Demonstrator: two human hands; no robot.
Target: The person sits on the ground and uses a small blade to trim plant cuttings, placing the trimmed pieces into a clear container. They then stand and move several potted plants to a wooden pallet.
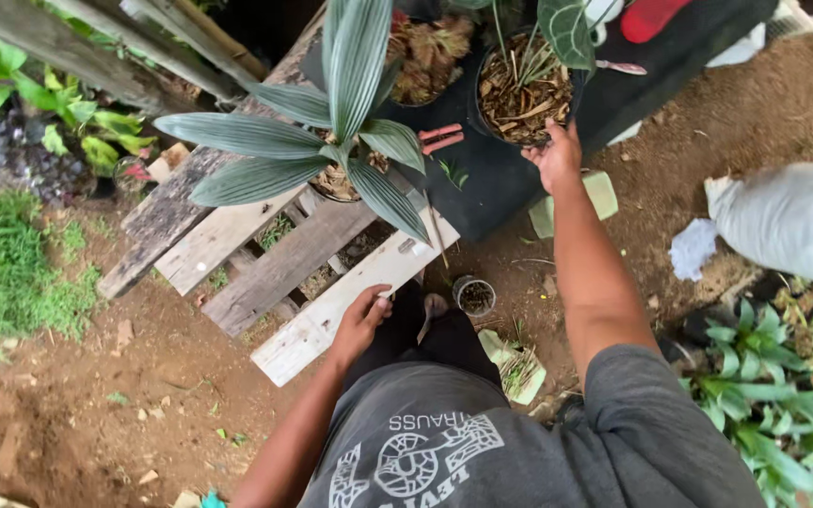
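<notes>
Bare brown soil [171,376] fills the lower left of the frame, with grass at the far left edge and a weathered wooden pallet [265,273] lying slantwise across the centre.

Containers, as I see them from the head view:
- Black pot [523,92], top centre-right, filled with coarse bark chips and thin green stems; a dark veined leaf hangs over its rim.
- Second pot [428,52], just left of it, holding brown dried matter.
- Pot of the silvery striped-leaf plant [331,141], standing on the pallet's upper end; the long leaves mostly hide the pot.
- Small dark cup of soil [473,296], on the ground near frame centre, just beside the pallet's lower corner.

Hands:
- My right hand [557,155] reaches up to the black pot's near rim, fingers curled at its edge; I cannot tell whether they grip it.
- My left hand [361,320] rests on the pallet's nearest pale plank, fingers bent loosely, clamped on nothing.

Open room: soil right of the arm is free up to a grey sack [792,226] at the right edge and green plants [764,395] at lower right.
</notes>
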